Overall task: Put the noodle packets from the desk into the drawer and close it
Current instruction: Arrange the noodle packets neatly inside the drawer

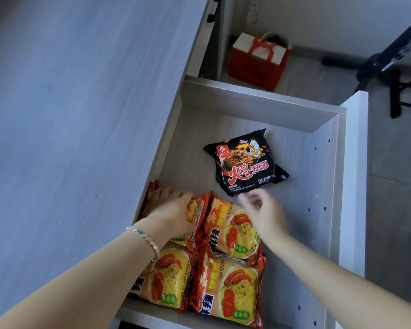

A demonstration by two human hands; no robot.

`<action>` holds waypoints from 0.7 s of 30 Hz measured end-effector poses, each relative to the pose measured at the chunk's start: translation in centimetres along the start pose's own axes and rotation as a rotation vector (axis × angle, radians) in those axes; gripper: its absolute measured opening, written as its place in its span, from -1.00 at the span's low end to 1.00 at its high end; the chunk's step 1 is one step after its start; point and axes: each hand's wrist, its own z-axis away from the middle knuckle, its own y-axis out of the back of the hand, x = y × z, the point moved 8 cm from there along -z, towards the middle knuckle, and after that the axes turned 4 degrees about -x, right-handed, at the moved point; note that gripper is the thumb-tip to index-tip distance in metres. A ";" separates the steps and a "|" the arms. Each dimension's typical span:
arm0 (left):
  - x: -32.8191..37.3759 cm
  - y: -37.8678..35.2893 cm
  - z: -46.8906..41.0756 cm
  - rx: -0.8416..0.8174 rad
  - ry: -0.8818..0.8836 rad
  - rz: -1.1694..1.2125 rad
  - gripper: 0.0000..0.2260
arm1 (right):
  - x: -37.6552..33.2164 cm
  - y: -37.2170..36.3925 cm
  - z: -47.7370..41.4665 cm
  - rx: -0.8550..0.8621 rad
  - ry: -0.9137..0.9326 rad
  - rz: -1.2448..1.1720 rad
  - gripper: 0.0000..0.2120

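The open drawer of pale grey wood holds several orange noodle packets along its near left side. A black noodle packet lies flat further in, apart from the orange ones. My left hand rests palm down on an orange packet by the drawer's left wall, fingers wrapped over it. My right hand hovers just in front of the black packet's near edge, blurred, fingers loosely apart, over another orange packet.
The grey desk top fills the left. Beyond the drawer a red gift bag stands on the floor under the desk. A black stand's legs are at the far right. The drawer's white front panel stands on the right.
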 end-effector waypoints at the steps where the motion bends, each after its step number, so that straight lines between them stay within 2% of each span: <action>1: -0.1 0.0 0.0 -0.007 0.002 0.007 -0.33 | 1.0 0.9 -0.8 0.146 -0.167 -0.157 -0.62; 3: -0.3 0.0 0.0 -0.006 -0.005 0.014 -0.32 | 2.9 0.1 -2.0 0.202 -0.493 -0.420 -0.56; 5: -0.5 -0.1 0.0 0.015 -0.013 0.022 -0.32 | 3.2 -1.3 -3.1 0.162 -0.631 -0.608 -0.59; 7: -1.1 -0.3 0.2 0.035 0.007 0.033 -0.28 | 2.3 -1.1 -4.6 0.228 -0.564 -0.561 -0.66; 9: -1.3 -0.5 0.4 0.051 0.047 0.045 -0.19 | 0.9 0.1 -5.7 0.296 -0.389 -0.485 -0.84; 11: -1.7 -0.5 0.6 0.073 0.091 0.073 -0.06 | -1.2 0.0 -6.9 0.229 -0.219 -0.462 -0.97; 14: -2.2 -0.3 1.1 0.106 0.131 0.193 0.07 | -4.6 -2.4 -8.3 -0.014 -0.042 -0.279 -0.87; 17: -2.1 -0.3 1.4 0.128 0.149 0.221 0.10 | -7.4 -5.5 -8.7 -0.223 0.056 -0.090 -0.82; 19: -2.0 -0.6 1.4 0.107 0.139 0.210 0.06 | -8.0 -6.7 -8.7 -0.253 0.046 0.017 -0.78; 21: -2.0 -0.8 1.3 0.079 0.119 0.198 -0.01 | -7.7 -7.2 -8.3 -0.227 0.016 0.257 -0.73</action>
